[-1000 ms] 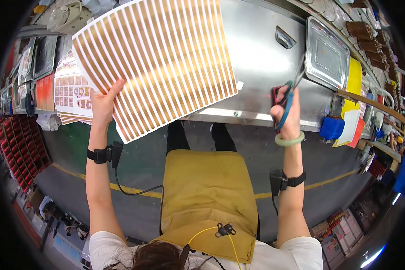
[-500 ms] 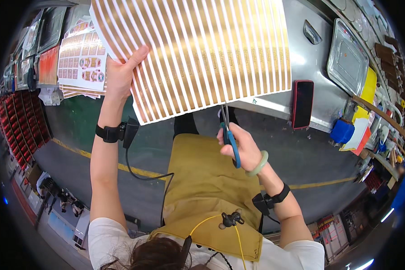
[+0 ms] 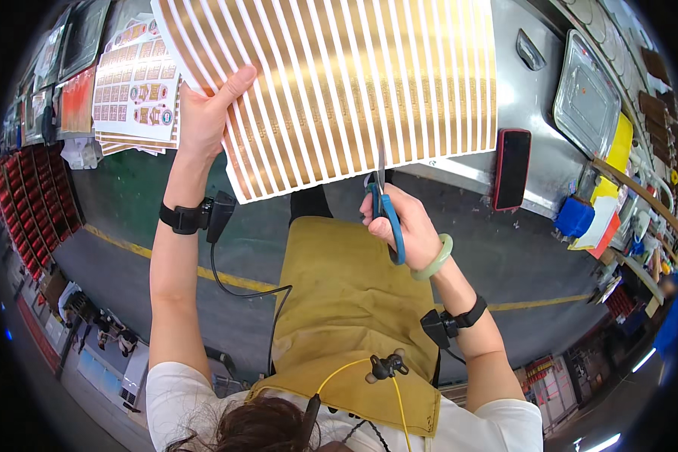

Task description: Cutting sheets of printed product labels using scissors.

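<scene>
A large sheet with gold and white stripes (image 3: 324, 90) spans the top middle of the view. My left hand (image 3: 209, 113) grips its left side, thumb on top and the other fingers hidden underneath. In my right hand (image 3: 403, 222) is a pair of scissors with blue handles (image 3: 390, 226). Their blades are at the sheet's near edge, one blade lying over a white stripe and the other seemingly beneath the sheet. A pale green bangle circles my right wrist.
Printed label sheets (image 3: 135, 98) lie stacked at the upper left. On the metal table (image 3: 523, 98) to the right are a red-edged phone (image 3: 512, 169), a dark curved piece (image 3: 529, 50) and a metal tray (image 3: 586, 90). A blue object (image 3: 574, 217) sits near yellow and white sheets.
The scissors have moved up, and a blade now overlaps the striped sheet where the tips were just at its edge. The sheet has shifted slightly right and up, with my left hand still on it.
</scene>
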A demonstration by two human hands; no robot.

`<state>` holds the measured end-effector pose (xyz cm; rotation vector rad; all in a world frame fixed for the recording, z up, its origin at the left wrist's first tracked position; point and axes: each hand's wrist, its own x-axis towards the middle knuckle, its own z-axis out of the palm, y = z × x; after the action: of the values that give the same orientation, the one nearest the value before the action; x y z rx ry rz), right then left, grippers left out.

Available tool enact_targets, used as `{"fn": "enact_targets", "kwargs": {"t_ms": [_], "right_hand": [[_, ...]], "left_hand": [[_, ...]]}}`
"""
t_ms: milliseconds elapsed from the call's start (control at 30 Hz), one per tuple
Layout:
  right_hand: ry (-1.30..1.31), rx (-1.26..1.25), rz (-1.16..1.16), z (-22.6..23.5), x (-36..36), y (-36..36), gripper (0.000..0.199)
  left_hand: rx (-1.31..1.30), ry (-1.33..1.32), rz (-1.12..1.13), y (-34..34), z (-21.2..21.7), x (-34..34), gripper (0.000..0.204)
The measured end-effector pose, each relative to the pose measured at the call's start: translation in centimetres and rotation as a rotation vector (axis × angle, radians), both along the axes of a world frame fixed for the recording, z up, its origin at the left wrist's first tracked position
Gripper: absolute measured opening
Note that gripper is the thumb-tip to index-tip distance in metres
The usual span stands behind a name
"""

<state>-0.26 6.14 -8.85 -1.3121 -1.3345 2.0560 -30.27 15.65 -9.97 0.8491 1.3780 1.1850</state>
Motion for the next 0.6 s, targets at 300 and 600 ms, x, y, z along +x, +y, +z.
{"fn": "enact_targets", "kwargs": {"t_ms": [300,600], "right_hand": [[-0.12,0.008,-0.019,0.7,-0.9,-0.1,0.029],[-0.171,-0.121,-0.172,0.7,-1.9,-1.1,0.035]], "left_hand": [[0.011,-0.027,-0.021,-0.3,0.1,0.0,0.021],[0.009,0.02,-0.042,-0.1,0.2,-0.5,0.023]]}}
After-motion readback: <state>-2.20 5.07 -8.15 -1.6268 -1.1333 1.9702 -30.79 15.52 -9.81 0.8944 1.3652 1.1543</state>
